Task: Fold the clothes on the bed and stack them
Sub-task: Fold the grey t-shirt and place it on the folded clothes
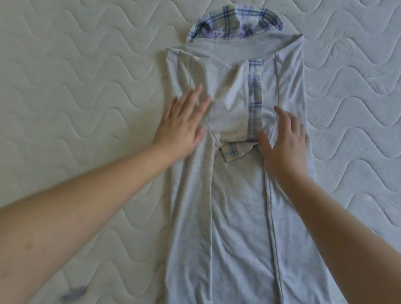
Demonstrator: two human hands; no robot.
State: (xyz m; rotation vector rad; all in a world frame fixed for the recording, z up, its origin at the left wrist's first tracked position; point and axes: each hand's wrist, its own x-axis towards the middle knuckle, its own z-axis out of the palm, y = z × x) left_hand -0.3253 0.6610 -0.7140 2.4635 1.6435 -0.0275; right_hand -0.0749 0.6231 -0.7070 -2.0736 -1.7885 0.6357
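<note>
A light grey garment lies lengthwise on the bed, its sides folded inward into a long narrow strip. A blue-and-white plaid hood sticks out at the far end, and plaid trim edges a folded-in sleeve. My left hand lies flat with straight fingers on the garment's left side. My right hand rests with spread fingers on its right side, beside the plaid trim. Neither hand grips any cloth.
The quilted white mattress with a wavy stitch pattern surrounds the garment on all sides. A small dark blue smudge or scrap lies on the mattress near my left forearm.
</note>
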